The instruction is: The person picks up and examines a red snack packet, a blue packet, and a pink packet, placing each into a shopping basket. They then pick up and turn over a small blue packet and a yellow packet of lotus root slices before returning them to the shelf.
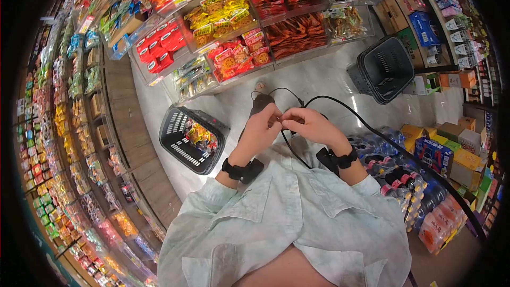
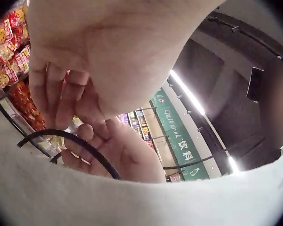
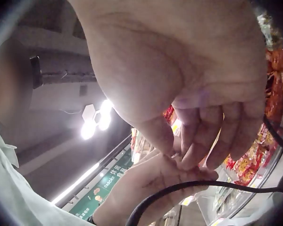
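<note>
In the head view my left hand (image 1: 259, 127) and right hand (image 1: 312, 126) meet in front of the shirt (image 1: 276, 191), fingertips touching. Both have loosely bent fingers, and nothing shows between them. From the left wrist, the left palm (image 2: 113, 61) fills the top, with the right hand (image 2: 132, 160) below it. The right wrist view shows the right hand (image 3: 179, 61) with its thumb close to the index finger, over the left hand (image 3: 146, 183). A black cable (image 1: 348, 109) passes by the hands. Below and left stands a dark shopping basket (image 1: 169, 151) with snack packets (image 1: 201, 137) in it.
Snack bins (image 1: 223, 21) stand ahead, full of red and yellow packets. Another dark basket (image 1: 366, 77) is on the floor at right. Packs of bottles (image 1: 396, 180) and boxes (image 1: 467, 165) crowd the right side. Tall snack shelves (image 1: 79, 127) line the left.
</note>
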The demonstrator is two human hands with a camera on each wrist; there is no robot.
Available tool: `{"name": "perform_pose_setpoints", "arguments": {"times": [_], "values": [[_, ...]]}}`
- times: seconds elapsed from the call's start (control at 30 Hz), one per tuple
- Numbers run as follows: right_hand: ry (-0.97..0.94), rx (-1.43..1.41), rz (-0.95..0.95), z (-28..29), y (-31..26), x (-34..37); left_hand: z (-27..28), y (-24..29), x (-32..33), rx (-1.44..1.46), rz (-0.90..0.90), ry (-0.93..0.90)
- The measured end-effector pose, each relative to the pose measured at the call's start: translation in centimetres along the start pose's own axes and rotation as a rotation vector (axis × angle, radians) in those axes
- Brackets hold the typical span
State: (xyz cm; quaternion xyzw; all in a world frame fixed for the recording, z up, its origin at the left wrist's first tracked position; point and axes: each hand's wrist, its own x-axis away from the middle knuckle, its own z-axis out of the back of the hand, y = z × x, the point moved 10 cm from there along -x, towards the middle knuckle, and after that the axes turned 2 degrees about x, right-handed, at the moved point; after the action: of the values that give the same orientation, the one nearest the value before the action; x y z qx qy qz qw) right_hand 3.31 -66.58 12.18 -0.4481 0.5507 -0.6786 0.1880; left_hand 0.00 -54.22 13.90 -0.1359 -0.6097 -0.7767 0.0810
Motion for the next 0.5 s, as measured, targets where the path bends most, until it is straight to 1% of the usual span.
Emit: {"name": "perform_pose_setpoints", "arguments": {"times": [0.13, 0.23, 0.37, 0.5], "values": [[0.092, -0.019, -0.002, 2.9, -0.1, -1.6, 0.6, 1.1, -3.8, -0.013, -0.063, -0.041], [0.123, -0.011, -0.008, 4.6, -1.8, -3.9, 2.4, 2.0, -7.5, -0.016, -0.111, -0.081], [0.131, -0.049, -0.036, 6.1, -5.0, -8.2, 6.4, 3.1, -11.9, -0.055, -0.192, -0.102], [0.114, 0.073, -0.093, 6.1, -8.0, -12.9, 11.4, 2.2, -15.0, -0.048, -0.178, -0.062]]}}
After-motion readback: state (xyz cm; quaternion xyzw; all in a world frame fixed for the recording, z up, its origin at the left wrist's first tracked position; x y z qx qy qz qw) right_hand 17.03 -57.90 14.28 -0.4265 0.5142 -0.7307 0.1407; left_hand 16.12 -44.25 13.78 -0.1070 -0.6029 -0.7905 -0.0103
